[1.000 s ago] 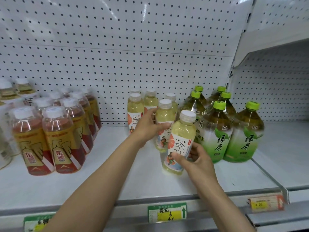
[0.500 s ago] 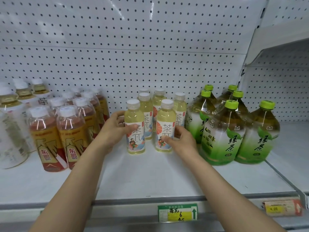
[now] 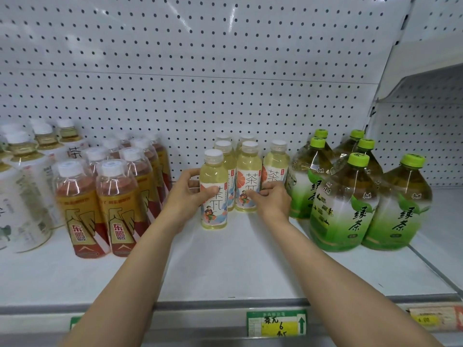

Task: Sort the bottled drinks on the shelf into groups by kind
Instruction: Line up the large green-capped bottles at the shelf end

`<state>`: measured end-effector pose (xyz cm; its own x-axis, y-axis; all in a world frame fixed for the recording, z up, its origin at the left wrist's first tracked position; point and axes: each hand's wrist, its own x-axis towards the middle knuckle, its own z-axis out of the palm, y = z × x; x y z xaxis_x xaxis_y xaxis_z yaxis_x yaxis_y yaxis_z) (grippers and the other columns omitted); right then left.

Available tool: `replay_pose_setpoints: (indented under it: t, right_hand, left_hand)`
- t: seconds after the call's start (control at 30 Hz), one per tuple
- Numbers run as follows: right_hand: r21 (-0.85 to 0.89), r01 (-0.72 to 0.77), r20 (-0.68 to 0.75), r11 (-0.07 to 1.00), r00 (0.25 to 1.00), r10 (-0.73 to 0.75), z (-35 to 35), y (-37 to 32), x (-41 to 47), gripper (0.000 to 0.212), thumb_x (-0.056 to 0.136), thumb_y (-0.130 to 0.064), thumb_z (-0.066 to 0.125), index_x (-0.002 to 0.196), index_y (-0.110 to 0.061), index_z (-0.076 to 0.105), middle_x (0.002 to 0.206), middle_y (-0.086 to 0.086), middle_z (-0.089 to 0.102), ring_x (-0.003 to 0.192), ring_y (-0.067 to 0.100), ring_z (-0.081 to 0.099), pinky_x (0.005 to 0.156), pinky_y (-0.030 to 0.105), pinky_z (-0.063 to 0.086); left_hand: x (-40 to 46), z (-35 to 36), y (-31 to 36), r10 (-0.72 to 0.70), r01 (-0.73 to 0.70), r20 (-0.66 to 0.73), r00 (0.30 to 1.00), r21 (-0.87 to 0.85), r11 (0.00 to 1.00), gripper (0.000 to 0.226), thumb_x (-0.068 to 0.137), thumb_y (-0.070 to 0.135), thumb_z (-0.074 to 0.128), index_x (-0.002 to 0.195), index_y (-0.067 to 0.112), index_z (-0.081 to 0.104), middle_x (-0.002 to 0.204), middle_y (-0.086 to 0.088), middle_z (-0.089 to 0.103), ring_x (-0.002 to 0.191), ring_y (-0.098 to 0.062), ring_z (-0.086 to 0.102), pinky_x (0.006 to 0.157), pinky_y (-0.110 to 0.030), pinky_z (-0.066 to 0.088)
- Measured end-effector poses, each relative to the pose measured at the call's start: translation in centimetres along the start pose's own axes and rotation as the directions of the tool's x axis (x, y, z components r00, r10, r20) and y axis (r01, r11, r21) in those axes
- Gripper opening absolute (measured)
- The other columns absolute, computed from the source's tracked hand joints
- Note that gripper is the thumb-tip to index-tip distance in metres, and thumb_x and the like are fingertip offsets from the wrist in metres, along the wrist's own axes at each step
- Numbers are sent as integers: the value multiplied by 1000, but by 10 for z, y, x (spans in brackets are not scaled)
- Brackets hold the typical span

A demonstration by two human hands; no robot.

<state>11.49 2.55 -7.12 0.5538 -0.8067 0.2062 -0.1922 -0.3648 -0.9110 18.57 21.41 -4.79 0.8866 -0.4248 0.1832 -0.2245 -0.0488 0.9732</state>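
Sorting looks nearly done — left hand point(image 3: 186, 196) holding the front yellow tea bottle point(image 3: 214, 194), right hand point(image 3: 271, 199) gripping its neighbour point(image 3: 248, 176), left of the green tea jugs point(image 3: 343, 204).

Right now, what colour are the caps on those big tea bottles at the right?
Bright lime green caps, seen clearly in the head view.

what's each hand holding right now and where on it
The left hand grips the front pale-yellow tea bottle around its middle, at the label's top. The right hand has its fingers on the label of the next bottle.
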Motion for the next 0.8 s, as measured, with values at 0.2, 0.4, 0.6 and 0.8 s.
replay_pose_setpoints:
  t: [0.2,0.4,0.6,0.8]
  right_hand:
    - [89,397,-360,913,868,-342,-30,-38,2,54,86,-29,78,130,-16,52,127,1,53,113,13,53,94,22,41]
    - [-193,236,-61,953,966,-251,-38,-69,42,67,104,-36,51,159,-11,22,165,9,26,153,27,21,120,41,25]
    - [-319,314,-72,894,933,-353,-38,-61,34,44,94,-19,67,136,-17,56,136,12,47,128,29,45,95,31,38]
    - [-214,326,-129,921,925,-357,-64,-64,11,36,86,-22,76,119,-26,60,113,1,67,101,23,60,78,32,43]
  left_hand:
    - [-3,5,-10,48,-49,-80,996,-10,999,50,84,24,79,128,23,54,115,6,66,109,-14,65,90,-42,58]
    - [-6,11,-22,104,-112,-127,987,-62,992,42,86,22,78,122,30,58,116,8,68,111,-9,63,86,-30,55]
    - [-5,11,-26,123,-130,-138,983,-42,991,43,85,26,78,122,33,57,118,10,68,112,-8,62,87,-30,54]
    - [-7,9,-27,115,-121,-114,987,-43,992,48,84,26,79,126,33,57,121,9,67,115,-8,61,91,-33,55]
